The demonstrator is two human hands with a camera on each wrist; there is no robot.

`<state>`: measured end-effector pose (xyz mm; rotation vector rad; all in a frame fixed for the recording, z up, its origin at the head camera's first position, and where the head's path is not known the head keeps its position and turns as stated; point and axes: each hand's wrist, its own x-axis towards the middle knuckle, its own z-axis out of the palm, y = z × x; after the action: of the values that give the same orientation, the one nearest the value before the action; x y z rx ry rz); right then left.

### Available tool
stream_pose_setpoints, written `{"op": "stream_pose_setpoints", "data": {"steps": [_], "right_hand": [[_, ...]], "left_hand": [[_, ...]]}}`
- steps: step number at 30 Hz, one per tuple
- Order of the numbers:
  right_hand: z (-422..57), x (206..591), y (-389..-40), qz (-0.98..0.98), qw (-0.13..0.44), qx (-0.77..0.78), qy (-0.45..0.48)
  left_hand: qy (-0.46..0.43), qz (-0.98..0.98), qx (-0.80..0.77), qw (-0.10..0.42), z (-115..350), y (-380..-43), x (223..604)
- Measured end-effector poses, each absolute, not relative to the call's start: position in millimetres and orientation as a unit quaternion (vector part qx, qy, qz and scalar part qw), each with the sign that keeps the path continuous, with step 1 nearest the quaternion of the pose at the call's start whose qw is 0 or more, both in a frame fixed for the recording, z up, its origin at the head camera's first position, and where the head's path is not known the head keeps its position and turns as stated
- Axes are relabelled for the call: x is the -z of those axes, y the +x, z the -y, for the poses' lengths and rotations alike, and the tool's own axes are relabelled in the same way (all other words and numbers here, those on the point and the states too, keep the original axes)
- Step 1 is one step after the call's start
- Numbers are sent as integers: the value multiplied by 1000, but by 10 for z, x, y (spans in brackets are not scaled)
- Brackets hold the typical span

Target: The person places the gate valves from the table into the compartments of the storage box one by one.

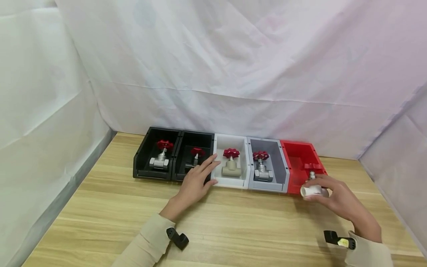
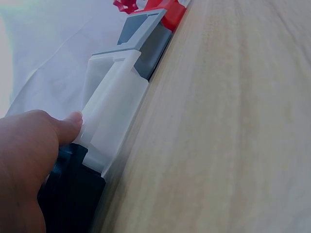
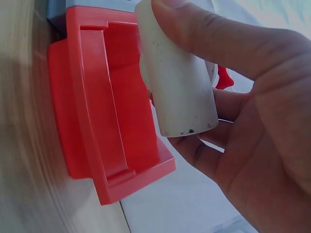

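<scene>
My right hand (image 1: pixel 343 198) grips a white valve (image 1: pixel 311 191) with a red handwheel by its pipe body. It is at the front of the red bin (image 1: pixel 295 163), and in the right wrist view the white body (image 3: pixel 182 90) hides part of the bin behind it. My left hand (image 1: pixel 193 185) lies with fingers stretched over the wall between a black bin (image 1: pixel 178 179) and the white bin (image 1: pixel 230 183). In the left wrist view its thumb touches the white bin's front. A beige valve (image 1: pixel 231 168) with a red handwheel rests in that white bin.
Left of the white bin, two black bins hold a silver valve (image 1: pixel 159 162) and a dark-bodied valve (image 1: pixel 197 152). The grey bin (image 1: pixel 268 186) holds another silver valve (image 1: pixel 262 173). The row stands on a wooden table (image 1: pixel 240 226) before a white curtain (image 1: pixel 213 66).
</scene>
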<state>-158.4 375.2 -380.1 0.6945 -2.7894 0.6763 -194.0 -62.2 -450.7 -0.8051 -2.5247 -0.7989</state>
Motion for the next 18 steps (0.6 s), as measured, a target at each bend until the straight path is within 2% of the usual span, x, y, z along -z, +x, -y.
{"op": "stream_pose_setpoints", "data": {"steps": [18], "right_hand": [[-3703,3911,-1872,933,130,-231,245]], "left_hand": [[-289,896,280,189,625,-1950,4525]]}}
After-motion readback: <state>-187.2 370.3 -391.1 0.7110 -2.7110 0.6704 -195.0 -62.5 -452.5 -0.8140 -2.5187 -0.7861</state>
